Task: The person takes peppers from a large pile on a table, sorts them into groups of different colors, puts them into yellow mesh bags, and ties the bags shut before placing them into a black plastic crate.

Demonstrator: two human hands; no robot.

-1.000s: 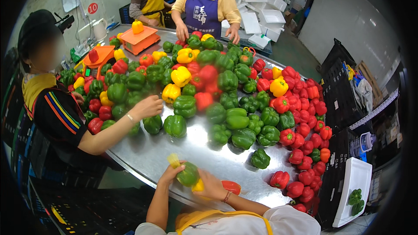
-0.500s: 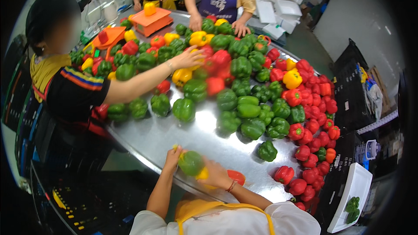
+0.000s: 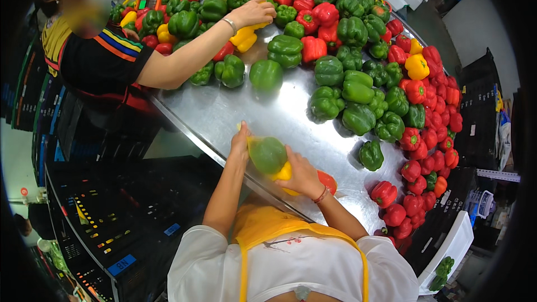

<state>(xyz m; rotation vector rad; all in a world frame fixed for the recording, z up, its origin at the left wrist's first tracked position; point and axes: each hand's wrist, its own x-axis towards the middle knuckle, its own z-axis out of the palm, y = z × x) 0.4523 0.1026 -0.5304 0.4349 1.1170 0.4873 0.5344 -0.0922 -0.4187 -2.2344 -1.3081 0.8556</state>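
Note:
Over the near edge of the metal table I hold a thin, see-through yellowish bag, its exact material unclear. A green bell pepper (image 3: 267, 155) and part of a yellow bell pepper (image 3: 283, 173) are visible in it. My left hand (image 3: 240, 141) pinches the bag's upper left edge, fingers closed. My right hand (image 3: 302, 174) wraps round its lower right side, beside the yellow pepper, hiding some of it. A red pepper (image 3: 327, 181) lies partly behind my right wrist. Right of my hands, a lone green pepper (image 3: 371, 155) rests on the table.
Green peppers (image 3: 358, 118) heap across the metal table (image 3: 224, 113), with red peppers (image 3: 430, 140) along its right edge. At left, a co-worker's arm (image 3: 193, 59) reaches over peppers. Another person's hands show at the far side. Black crates (image 3: 145, 212) stand at lower left; a white tray (image 3: 450, 251) at right.
My view has tilted downward, so the table's contents sit higher in the picture. Both my hands keep their grip on the bag. The co-worker's hand stays over the yellow peppers.

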